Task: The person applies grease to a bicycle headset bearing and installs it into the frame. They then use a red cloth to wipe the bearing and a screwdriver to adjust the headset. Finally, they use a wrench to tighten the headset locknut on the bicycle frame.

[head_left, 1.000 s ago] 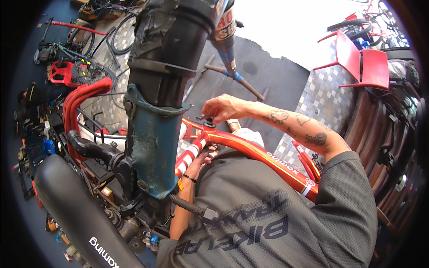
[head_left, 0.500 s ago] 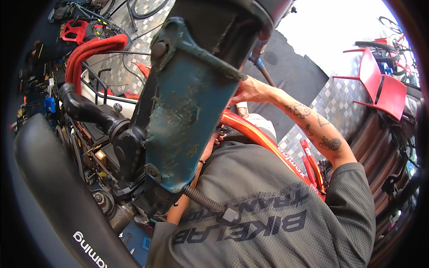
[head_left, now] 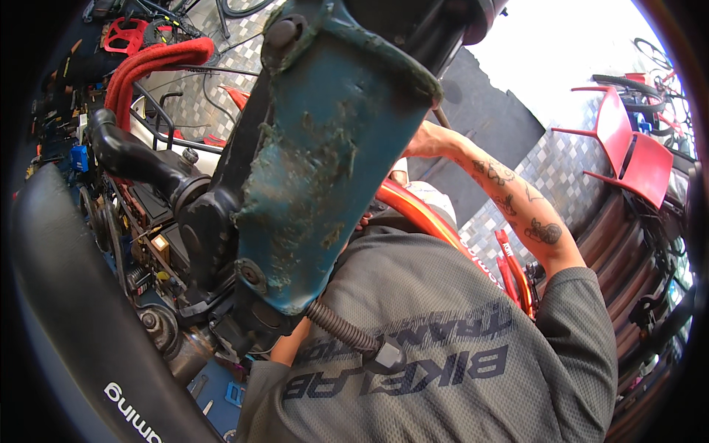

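Note:
A bike repair stand's worn blue clamp plate (head_left: 325,155) with a black arm fills the middle of the view, close up. Behind its right edge my right hand (head_left: 421,140) reaches forward from a tattooed forearm; the fingers are hidden, so its grip cannot be told. It is nearest to an orange-red bicycle frame tube (head_left: 428,209), which curves in front of my grey shirt. Of my left hand (head_left: 364,220) only a bit of fingertip shows beside that tube, below the plate's edge. The left forearm runs up behind the clamp and is mostly covered.
A thick matte black tube (head_left: 66,295) crosses the lower left, beside a black crank handle (head_left: 140,162). Red cloths (head_left: 151,66) hang beyond. Tools crowd a bench at far left. Red chairs (head_left: 631,148) stand on the right near parked bicycles.
The view has shifted, so the clamp looks larger and lies further right. It now covers more of my right hand and hides my left wrist.

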{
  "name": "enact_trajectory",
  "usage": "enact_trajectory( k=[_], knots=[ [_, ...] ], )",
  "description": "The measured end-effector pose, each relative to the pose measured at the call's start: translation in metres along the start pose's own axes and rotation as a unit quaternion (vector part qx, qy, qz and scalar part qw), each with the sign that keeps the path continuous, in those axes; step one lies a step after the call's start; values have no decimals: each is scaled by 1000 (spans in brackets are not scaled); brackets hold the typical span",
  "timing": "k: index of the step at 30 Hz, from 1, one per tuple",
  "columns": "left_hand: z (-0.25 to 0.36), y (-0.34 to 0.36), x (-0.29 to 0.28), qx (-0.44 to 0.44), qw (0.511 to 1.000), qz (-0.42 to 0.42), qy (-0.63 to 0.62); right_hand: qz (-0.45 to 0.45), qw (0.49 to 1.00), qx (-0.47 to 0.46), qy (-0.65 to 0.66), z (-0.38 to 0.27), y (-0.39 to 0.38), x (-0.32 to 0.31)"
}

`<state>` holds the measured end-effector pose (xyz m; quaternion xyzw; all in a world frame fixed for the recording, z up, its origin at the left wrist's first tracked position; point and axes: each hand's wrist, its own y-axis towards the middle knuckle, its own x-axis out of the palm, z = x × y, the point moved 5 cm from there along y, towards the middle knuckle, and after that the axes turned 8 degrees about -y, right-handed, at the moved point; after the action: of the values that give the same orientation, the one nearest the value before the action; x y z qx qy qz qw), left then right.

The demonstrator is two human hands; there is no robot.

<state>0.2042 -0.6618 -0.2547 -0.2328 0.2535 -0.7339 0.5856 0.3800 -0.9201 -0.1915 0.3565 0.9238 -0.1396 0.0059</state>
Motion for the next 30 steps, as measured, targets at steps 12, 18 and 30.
enact_trajectory(
  k=[12, 18, 30],
  knots=[
    [2, 0, 3, -4, 999, -5, -54, 18, 998, -20, -58, -3, 3, 0],
    [5, -1, 3, -3, 998, 1, -63, 16, 995, -11, -94, -7, 4, 1],
    [15, -3, 7, -6, 999, 5, -52, 10, 997, -24, -77, -6, 2, -1]
  ],
)
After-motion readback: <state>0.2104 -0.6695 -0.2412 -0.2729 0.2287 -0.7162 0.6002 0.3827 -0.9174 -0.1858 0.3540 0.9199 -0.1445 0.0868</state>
